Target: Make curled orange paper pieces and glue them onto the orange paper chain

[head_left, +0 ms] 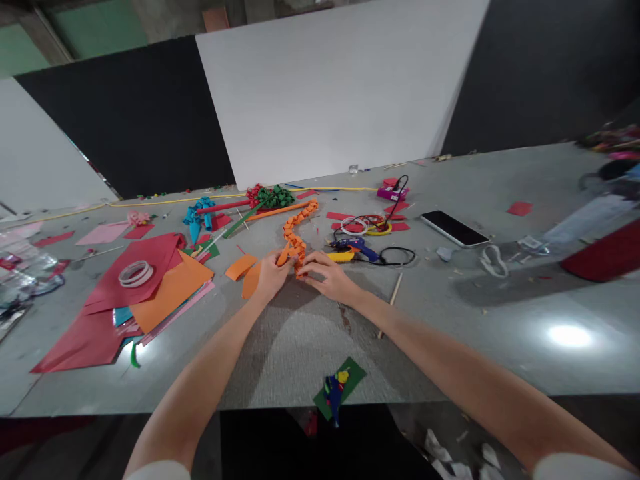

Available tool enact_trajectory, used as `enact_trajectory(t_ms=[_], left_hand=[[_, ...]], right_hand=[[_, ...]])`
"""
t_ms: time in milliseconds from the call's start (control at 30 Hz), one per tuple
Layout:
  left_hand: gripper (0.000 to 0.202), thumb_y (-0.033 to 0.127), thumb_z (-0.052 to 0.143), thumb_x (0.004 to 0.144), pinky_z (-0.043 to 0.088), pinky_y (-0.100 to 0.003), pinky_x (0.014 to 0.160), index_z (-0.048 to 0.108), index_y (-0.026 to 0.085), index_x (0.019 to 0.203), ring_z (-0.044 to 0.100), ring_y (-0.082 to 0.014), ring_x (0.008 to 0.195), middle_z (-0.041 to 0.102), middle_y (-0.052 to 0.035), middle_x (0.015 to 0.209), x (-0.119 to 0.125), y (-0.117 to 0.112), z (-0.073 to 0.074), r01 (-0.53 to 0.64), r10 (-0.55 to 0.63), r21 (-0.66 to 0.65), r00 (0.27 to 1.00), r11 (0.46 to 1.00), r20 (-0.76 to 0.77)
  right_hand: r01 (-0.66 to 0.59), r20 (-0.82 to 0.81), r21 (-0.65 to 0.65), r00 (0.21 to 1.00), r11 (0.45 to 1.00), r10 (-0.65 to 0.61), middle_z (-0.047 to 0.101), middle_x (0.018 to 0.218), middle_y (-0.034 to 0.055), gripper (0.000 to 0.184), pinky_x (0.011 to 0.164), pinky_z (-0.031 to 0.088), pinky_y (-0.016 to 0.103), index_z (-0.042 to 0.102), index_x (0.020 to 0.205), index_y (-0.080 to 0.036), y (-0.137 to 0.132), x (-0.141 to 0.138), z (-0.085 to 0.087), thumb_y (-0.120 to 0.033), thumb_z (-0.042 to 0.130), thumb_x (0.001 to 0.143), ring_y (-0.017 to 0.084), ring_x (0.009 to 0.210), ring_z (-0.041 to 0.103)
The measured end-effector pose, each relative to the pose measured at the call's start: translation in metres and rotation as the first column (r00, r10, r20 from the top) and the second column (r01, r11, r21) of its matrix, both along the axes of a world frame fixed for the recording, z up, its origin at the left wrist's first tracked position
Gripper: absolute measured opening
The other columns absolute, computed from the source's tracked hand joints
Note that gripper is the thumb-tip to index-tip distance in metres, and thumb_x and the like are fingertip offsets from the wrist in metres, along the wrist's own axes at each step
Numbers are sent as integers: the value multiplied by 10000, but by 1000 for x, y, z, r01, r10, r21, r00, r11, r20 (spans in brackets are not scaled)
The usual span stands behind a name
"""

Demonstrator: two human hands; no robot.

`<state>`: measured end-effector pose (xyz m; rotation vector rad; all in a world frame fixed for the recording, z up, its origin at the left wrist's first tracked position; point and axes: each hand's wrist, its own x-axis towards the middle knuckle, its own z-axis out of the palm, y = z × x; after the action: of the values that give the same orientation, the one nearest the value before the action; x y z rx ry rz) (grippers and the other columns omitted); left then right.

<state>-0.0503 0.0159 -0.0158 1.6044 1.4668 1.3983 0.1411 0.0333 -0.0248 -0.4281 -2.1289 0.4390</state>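
Note:
A long, crinkled orange folded-paper strip (291, 230) lies on the table, and its near end is between my hands. My left hand (273, 276) is closed with thumb and fingers pinching the strip's near end from the left. From the right, my right hand (331, 275) has its thumb and fingertips closed on the same end. Loose orange paper pieces (241, 267) rest just left of my left hand. Beyond my right hand lie a blue glue gun (367, 251) with a black cord and a yellow ribbed item (341, 257).
Red, orange and pink paper sheets (173, 293) are piled at left, with tape rolls (135, 273) on top. Blue paper curls (199, 212) and green paper curls (276, 197) sit behind. A phone (454, 228) and wooden stick (390, 305) lie right; a green paper piece (353, 377) is at the front edge.

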Motion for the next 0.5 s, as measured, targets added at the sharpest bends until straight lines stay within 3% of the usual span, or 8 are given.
enact_trajectory(t_ms=[100, 267, 500], left_hand=[[302, 446, 702, 806, 399, -239, 631, 689, 145, 822, 555, -139, 681, 654, -13, 747, 4, -2, 1, 1, -1, -4, 999, 1000, 42], [479, 624, 648, 830, 302, -240, 489, 534, 192, 655, 394, -103, 473, 437, 50, 494, 14, -6, 5, 39, -30, -59, 988, 998, 149], [536, 647, 608, 850, 282, -238, 475, 460, 200, 596, 386, -94, 465, 433, 39, 487, 20, -11, 7, 80, -77, -36, 993, 996, 85]], right_hand=[[14, -39, 4, 999, 1000, -14, 666, 986, 70, 176, 984, 459, 430, 704, 949, -244, 0, -1, 0, -383, 604, 990, 216, 968, 627], [49, -119, -114, 991, 992, -63, 677, 1021, 83, 218, 978, 442, 424, 649, 910, -225, -5, -4, 5, -405, 570, 1005, 228, 1002, 620], [99, -220, -380, 956, 920, -194, 670, 883, 49, 327, 805, 496, 343, 674, 896, -218, -3, -4, 2, -540, 633, 932, 194, 818, 609]])
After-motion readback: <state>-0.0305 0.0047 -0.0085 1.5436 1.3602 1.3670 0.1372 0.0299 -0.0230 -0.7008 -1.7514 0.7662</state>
